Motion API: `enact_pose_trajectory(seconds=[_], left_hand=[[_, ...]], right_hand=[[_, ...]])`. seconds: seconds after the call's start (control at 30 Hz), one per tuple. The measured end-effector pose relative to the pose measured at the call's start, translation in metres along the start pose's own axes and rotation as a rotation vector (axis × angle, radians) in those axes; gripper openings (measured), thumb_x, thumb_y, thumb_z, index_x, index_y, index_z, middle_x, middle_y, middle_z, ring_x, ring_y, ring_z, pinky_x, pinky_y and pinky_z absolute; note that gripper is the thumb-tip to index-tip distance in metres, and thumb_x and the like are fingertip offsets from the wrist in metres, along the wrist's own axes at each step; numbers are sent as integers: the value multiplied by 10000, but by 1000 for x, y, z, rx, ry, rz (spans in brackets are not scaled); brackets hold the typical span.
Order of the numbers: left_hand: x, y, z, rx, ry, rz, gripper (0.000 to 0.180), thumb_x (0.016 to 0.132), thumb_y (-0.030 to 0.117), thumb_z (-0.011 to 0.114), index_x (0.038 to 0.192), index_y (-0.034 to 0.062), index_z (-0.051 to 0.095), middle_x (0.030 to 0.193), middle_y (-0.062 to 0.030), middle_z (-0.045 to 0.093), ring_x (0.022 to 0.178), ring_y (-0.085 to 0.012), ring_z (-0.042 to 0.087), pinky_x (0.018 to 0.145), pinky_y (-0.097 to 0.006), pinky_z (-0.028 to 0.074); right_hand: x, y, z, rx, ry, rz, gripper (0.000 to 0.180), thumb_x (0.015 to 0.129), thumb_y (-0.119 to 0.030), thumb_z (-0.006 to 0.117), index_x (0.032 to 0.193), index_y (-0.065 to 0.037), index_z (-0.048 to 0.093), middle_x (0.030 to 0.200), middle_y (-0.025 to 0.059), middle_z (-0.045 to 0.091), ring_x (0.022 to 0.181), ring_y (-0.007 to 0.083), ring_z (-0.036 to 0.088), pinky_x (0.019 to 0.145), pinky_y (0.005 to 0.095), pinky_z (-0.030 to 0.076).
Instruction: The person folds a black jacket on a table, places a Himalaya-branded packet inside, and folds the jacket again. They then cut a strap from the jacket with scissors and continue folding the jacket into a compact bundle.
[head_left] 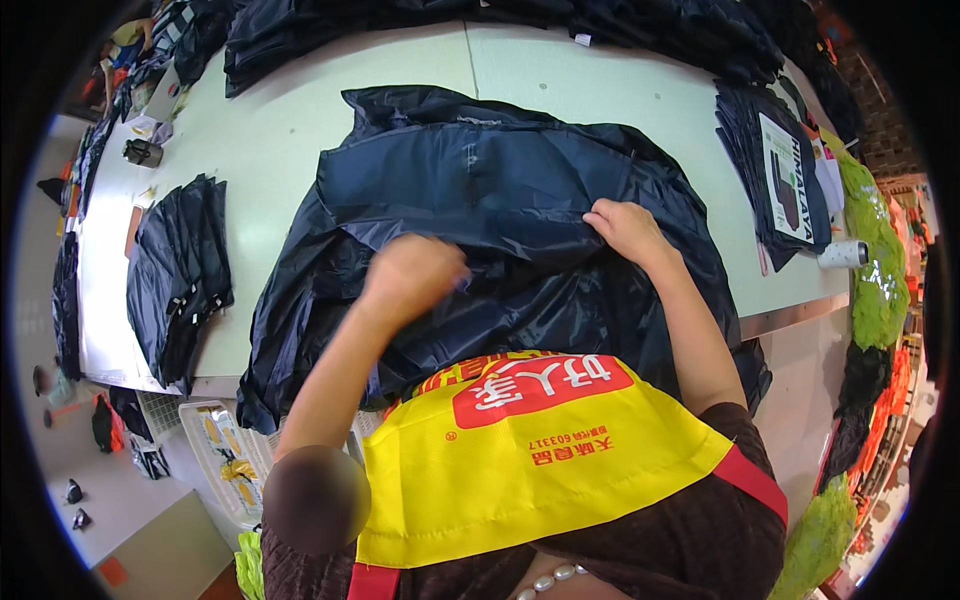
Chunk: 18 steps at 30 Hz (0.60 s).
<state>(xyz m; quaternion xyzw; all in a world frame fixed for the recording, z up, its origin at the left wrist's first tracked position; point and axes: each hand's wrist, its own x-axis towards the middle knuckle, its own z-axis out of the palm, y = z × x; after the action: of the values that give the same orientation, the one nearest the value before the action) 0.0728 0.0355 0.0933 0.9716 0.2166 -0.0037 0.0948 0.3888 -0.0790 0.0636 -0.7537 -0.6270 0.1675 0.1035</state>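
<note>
A large dark navy garment [470,180] of shiny thin cloth lies spread on the pale table before me, its near part hanging toward my yellow apron. My right hand [628,232] is closed, with thumb and fingers pinching a folded edge at the garment's right side. Over its middle-left part, my left hand [412,275] is curled closed and slightly blurred. A small bluish bit shows at its fingertips, too unclear to name.
Dark folded cloth pieces [185,270] lie on the left, with a dark cup-like object [143,152] beyond. On the right are stacked dark pieces [740,160], a printed card [788,180] and a white roll [843,254]. Dark garments [500,22] line the far edge.
</note>
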Motion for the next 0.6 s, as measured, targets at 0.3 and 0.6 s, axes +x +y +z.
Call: enact_pose_trajectory(seconds=[0.3, 0.6], left_hand=[[13, 16, 65, -412, 306, 238, 183, 762, 174, 658, 890, 52, 608, 812, -109, 609, 804, -288, 602, 718, -367, 476], [-17, 44, 47, -508, -162, 118, 246, 821, 266, 643, 725, 42, 608, 698, -114, 607, 614, -307, 593, 570, -370, 486]], right_hand=[[26, 21, 19, -2, 45, 84, 296, 887, -343, 534, 820, -60, 588, 799, 171, 641, 776, 376, 609, 676, 448, 470], [20, 30, 32, 28, 393, 0, 270, 769, -227, 681, 940, -29, 613, 964, 169, 628, 916, 339, 589, 751, 403, 473]])
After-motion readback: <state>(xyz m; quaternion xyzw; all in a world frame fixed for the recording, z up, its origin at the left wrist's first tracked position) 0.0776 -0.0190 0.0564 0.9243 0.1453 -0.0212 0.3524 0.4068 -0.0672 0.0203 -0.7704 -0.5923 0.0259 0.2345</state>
